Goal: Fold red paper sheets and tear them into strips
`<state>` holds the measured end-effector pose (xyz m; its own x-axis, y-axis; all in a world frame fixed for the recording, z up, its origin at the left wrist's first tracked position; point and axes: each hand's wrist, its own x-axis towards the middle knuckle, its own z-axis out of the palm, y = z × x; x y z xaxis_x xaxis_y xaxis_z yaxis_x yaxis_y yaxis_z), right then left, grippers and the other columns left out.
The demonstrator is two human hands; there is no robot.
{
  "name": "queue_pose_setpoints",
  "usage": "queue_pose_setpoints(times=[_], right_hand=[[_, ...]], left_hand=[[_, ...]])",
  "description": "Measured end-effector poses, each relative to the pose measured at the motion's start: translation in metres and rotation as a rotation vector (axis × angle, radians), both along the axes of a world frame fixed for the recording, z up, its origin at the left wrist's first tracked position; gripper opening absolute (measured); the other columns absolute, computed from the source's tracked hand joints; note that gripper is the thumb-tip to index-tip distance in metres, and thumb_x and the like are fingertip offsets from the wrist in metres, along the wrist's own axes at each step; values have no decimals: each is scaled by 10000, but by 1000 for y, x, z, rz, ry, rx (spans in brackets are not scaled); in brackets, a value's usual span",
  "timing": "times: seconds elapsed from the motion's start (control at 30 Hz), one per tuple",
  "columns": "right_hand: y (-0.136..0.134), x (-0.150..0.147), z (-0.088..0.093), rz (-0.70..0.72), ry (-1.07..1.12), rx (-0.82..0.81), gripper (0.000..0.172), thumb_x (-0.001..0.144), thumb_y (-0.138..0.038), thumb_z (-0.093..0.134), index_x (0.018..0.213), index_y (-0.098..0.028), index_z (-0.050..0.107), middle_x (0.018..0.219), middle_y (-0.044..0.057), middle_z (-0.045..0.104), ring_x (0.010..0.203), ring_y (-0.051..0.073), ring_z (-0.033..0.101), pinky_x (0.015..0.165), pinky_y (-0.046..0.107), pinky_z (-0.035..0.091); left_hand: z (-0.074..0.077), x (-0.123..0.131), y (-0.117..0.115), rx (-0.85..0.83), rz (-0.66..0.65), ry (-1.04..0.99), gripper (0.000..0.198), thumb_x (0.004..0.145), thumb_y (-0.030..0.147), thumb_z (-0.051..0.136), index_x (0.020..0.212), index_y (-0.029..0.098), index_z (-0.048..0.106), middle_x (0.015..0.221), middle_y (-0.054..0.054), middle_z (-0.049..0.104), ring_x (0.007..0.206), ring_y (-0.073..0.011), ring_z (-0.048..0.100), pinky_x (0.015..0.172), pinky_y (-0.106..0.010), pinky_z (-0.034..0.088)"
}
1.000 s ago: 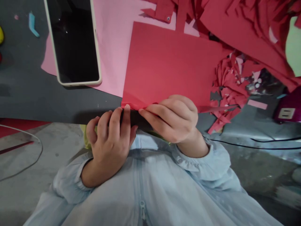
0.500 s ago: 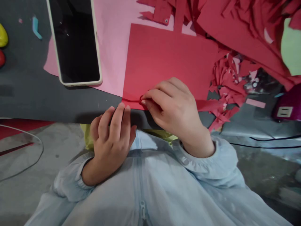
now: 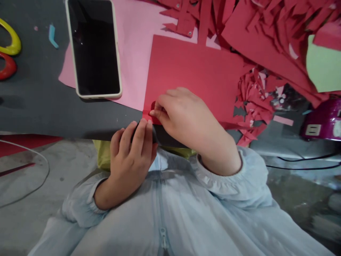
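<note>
A large sheet of red paper lies on the dark table, with a crease along its near edge. My left hand rests flat, fingers stretched out, its fingertips pressing the sheet's near left corner. Just above them, my right hand pinches thumb and forefinger together on a dark red bit of paper at that corner. The fingers partly hide the pinched bit, so I cannot tell whether it is the sheet's own edge or a thin strip.
A phone lies on pink paper at left. Scissors with yellow and red handles are at the far left. Red paper scraps heap at right, near a purple device and a pale green piece.
My right hand has slid left along the near edge of the red sheet to its corner, close to my left fingertips. The view has shifted slightly, showing more of the scissors.
</note>
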<state>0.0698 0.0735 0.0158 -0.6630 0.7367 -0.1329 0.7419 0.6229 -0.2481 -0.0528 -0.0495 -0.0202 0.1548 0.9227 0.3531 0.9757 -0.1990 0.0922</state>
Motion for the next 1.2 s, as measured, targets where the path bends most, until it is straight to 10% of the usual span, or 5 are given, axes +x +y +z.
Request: queue_pose_setpoints(times=[1.2], right_hand=[[4, 22, 11, -22, -141, 45, 212, 919, -312, 548, 796, -190, 670, 785, 69, 693, 742, 220, 607, 623, 335, 351]], left_hand=[[5, 10, 4, -61, 2, 197, 488, 930, 468, 526, 1320, 179, 575, 1222, -142, 674, 1081, -303, 627, 954, -428, 495]])
